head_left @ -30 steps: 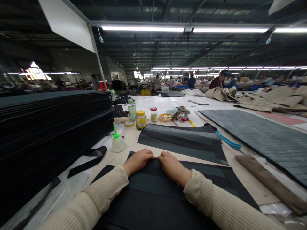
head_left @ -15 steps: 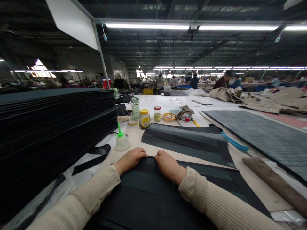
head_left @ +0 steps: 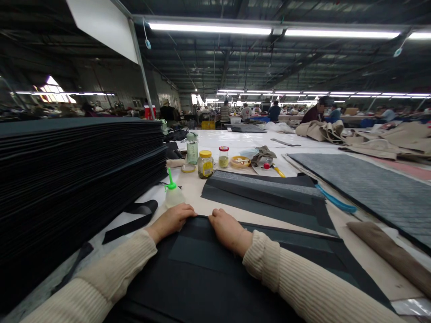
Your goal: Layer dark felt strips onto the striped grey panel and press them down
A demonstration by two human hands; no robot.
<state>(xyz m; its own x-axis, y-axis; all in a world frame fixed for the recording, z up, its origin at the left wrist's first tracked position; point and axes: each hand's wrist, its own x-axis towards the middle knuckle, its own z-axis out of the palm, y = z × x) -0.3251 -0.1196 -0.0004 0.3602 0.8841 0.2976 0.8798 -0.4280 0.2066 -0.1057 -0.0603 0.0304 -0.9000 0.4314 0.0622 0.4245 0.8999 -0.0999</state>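
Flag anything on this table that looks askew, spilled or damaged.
A loose dark strip lies curled beside the tall stack of dark panels, unlike the pieces piled there. A red-capped bottle seems tipped on its side by a crumpled cloth. No spill or damage stands out.

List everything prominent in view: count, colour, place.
Flat fabric pieces: several, black, grey, front
Stacked fabric sheets: many, mostly black, left
Round lidded jars: two, yellow-lidded, red-lidded, centre
Tall bottle: one, green, beside jars
Spouted plastic bottle: one, green-topped, left of centre
Flat textured sheet: one, grey, right
Rolled fabric: one, brown, near right
Crumpled fabric: several, beige, far right
Broad table: one, white, underneath
Hanging board: one, white, upper left
Tube lights: several, white, overhead
People: several, mixed clothing, background
Left grip, right grip: one each, beige-sleeved, on fabric
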